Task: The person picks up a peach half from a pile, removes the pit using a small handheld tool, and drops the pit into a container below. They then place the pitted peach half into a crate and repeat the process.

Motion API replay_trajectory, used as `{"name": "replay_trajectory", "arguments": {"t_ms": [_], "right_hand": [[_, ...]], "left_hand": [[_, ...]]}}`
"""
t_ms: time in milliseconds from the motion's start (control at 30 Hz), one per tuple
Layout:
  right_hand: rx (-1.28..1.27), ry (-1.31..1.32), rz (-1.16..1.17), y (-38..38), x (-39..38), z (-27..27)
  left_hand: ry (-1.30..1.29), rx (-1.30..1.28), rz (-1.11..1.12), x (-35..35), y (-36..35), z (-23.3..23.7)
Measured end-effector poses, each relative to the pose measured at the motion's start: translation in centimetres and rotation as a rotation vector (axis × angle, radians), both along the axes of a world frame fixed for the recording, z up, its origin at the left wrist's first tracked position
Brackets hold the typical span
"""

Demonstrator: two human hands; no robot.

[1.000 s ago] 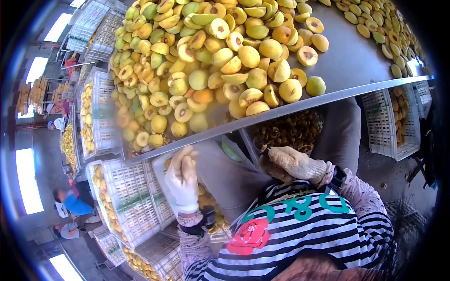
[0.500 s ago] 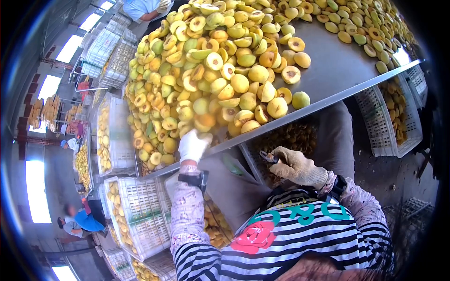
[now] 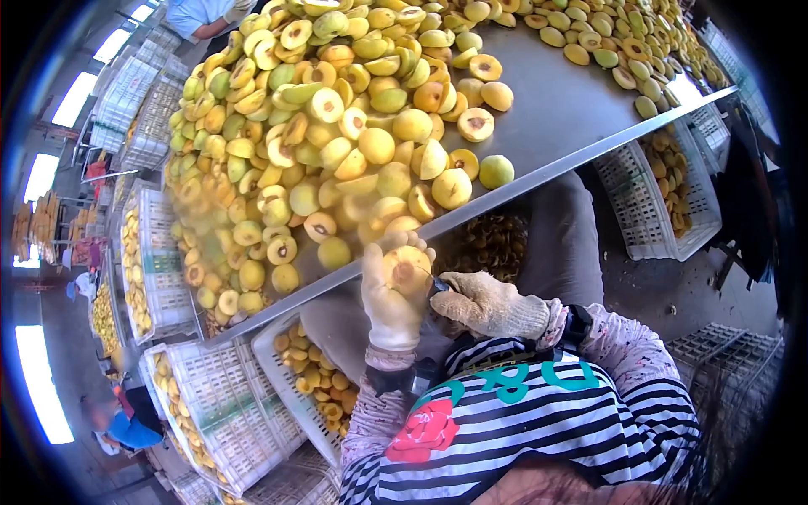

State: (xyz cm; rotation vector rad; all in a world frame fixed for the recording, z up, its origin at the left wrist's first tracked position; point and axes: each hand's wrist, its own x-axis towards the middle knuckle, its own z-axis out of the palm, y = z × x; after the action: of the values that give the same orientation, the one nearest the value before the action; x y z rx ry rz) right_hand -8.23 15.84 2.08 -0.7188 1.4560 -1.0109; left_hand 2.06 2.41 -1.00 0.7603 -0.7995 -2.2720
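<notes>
My gloved left hand [image 3: 387, 311] is closed round a yellow peach half [image 3: 409, 269], with its cut face and brown pit hollow turned up. Beside it, my gloved right hand [image 3: 495, 305] grips a small dark-and-metal pitting tool [image 3: 439, 286], its tip right at the edge of the fruit. Both hands are in front of my body, just below the rim of the metal table [image 3: 547, 118]. A big heap of peach halves [image 3: 337, 151] covers the table's left part, some with cut faces up.
More peach halves [image 3: 581, 38] lie at the table's far right. A white crate [image 3: 227, 412] stands at left, another crate [image 3: 623, 202] at right. Under the table edge is a container of dark scraps [image 3: 488, 248]. One person's arm [image 3: 210, 29] shows across the table.
My left hand has come back from the heap toward my body with a peach half in it. My right hand has moved left to meet it. The view has shifted.
</notes>
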Motion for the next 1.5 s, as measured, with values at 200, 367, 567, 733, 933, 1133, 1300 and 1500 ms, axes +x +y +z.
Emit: {"name": "replay_trajectory", "arguments": {"t_ms": [200, 367, 567, 733, 933, 1133, 1300, 1500], "right_hand": [[0.140, -0.075, -0.053, -1.1, 1.6, -2.0], [0.185, -0.171, 0.028, -1.9, 2.6, -3.5], [-0.091, -0.113, -0.157, -1.9, 4.2, -4.3], [0.001, -0.255, -0.098, -1.6, 3.5, -4.0], [0.021, -0.417, -0.018, -0.6, 2.2, -4.7], [-0.089, -0.430, -0.040, -0.2, 2.4, -4.7], [0.102, -0.770, 0.067, -0.1, 1.8, -3.9], [-0.204, -1.722, 0.333, -0.7, 3.8, -7.3]], "left_hand": [[-0.107, -0.159, 0.061, -0.3, 1.1, -0.1], [-0.075, -0.331, 0.049, 0.8, -0.1, -1.5], [0.015, -0.301, 0.107, 0.2, 0.3, -1.0], [0.092, -0.477, 0.127, 0.0, 0.4, -1.7], [0.002, -0.331, -0.415, -0.7, -2.2, 0.2], [0.182, -0.365, -0.378, -1.1, -1.9, -1.7], [0.170, -0.472, -0.508, -0.2, -2.4, -1.6], [0.644, -0.056, -0.497, -1.5, -1.0, -2.4]]}}
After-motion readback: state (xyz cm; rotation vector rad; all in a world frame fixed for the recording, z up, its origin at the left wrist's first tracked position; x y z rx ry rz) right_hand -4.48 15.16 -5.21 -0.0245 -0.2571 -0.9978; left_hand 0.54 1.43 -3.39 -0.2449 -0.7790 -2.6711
